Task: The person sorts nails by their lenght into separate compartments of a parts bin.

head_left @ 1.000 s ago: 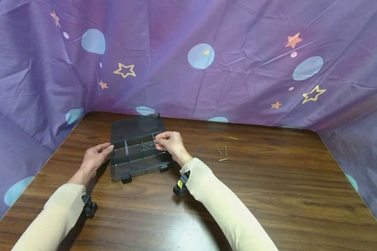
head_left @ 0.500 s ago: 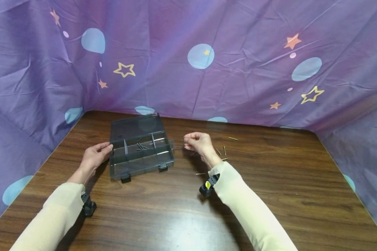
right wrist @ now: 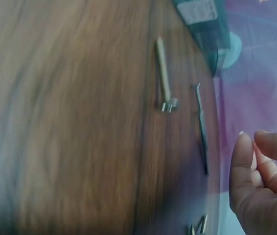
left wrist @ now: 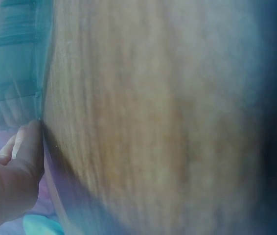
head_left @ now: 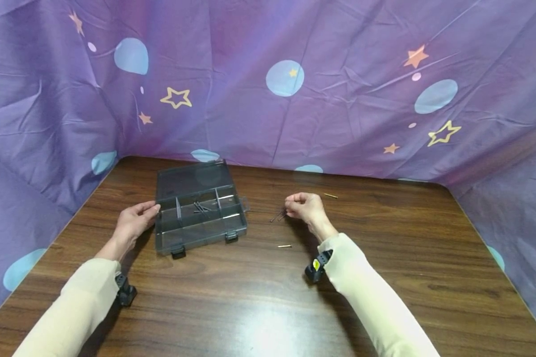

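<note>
Head view facing forward-down, close wrist views, box (head_left: 198,232) and tabletop (head_left: 451,277) in all

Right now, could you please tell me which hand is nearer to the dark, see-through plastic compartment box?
The left hand: it touches the left side of the dark, see-through plastic compartment box; the right hand is apart from it, off to its right.

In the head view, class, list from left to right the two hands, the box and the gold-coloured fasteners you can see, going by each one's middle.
Left hand → open box → nearer fastener → right hand → farther fastener.
</note>
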`<move>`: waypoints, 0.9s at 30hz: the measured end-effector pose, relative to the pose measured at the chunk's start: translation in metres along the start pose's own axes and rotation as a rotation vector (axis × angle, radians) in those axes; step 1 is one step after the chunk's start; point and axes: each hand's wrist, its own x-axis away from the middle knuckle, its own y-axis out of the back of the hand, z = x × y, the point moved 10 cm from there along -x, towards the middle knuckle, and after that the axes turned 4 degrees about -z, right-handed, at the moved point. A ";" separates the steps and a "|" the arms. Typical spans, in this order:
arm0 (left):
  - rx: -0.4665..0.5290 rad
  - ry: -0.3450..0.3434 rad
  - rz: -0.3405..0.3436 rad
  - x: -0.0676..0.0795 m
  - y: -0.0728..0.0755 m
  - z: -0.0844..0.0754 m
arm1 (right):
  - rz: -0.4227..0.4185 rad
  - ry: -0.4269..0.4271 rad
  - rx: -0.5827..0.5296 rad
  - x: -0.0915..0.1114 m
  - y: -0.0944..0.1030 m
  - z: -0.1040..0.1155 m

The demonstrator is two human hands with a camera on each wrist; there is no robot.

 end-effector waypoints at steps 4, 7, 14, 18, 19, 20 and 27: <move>0.048 -0.010 0.018 -0.004 0.001 0.004 | -0.003 0.013 0.123 -0.003 0.009 -0.002; 0.048 0.002 0.016 -0.002 0.001 0.002 | -0.002 0.025 0.199 -0.005 0.014 -0.002; -0.031 0.034 0.020 0.006 -0.003 -0.005 | -0.009 0.051 0.328 -0.007 0.018 -0.002; -0.022 0.035 0.023 0.006 -0.003 -0.004 | -0.002 0.050 0.387 -0.009 0.017 -0.004; -0.018 0.034 0.025 0.006 -0.004 -0.004 | 0.000 0.044 0.401 -0.009 0.016 -0.005; -0.015 0.032 0.026 0.006 -0.004 -0.004 | 0.001 0.038 0.419 -0.009 0.016 -0.005; -0.016 0.016 0.026 0.007 -0.003 -0.006 | 0.011 0.041 0.524 -0.009 0.014 -0.004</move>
